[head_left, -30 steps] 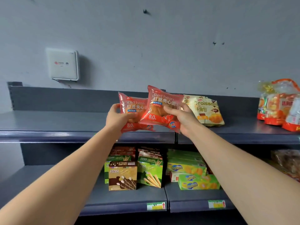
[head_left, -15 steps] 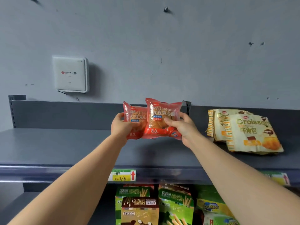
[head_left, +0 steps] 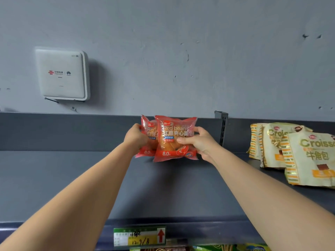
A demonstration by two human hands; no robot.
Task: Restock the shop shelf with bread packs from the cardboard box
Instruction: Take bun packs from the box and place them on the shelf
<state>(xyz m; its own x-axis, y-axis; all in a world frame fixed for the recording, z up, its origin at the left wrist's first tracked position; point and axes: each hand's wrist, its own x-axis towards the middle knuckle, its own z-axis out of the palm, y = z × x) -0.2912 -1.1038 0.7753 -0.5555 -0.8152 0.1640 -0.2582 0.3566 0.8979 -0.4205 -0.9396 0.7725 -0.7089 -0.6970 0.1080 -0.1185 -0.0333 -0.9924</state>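
Two red "Red bean" bread packs stand upright near the back of the dark grey top shelf point(head_left: 72, 178). My right hand point(head_left: 197, 142) grips the front pack point(head_left: 174, 142) by its right side. My left hand point(head_left: 136, 137) holds the rear pack point(head_left: 147, 126), which is mostly hidden behind the front one. Both packs' lower edges sit at or just above the shelf surface; I cannot tell if they touch it. The cardboard box is out of view.
Several cream Croissant packs point(head_left: 306, 156) lean on the same shelf to the right. A white router box point(head_left: 61, 75) hangs on the grey wall at left. A shelf upright point(head_left: 222, 127) stands behind my right hand. A price tag point(head_left: 139, 236) marks the shelf's front edge.
Both hands have carried the two red packs forward and down onto the rear of the top shelf. The view has risen and moved closer, so the lower shelf has nearly left the frame.
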